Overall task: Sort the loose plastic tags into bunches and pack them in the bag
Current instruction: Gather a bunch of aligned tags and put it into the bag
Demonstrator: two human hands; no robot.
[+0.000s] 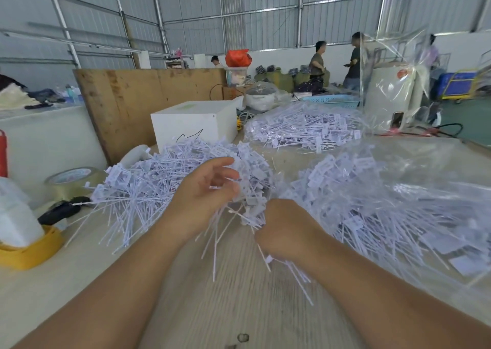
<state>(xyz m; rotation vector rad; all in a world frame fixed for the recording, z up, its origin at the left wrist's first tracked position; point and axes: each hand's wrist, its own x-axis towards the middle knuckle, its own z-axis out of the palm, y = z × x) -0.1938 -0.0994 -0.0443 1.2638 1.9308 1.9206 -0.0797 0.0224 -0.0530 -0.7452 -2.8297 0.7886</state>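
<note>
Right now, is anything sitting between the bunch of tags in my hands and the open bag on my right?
Nothing visible blocks it. The right hand grips the bunch of tags with the left hand at its heads, and the clear bag lies just to the right, its mouth toward the hands. Only bare table and stray tags lie between.

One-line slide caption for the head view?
Two bare hands gather loose white plastic tags into a bunch on a wooden table.
</note>
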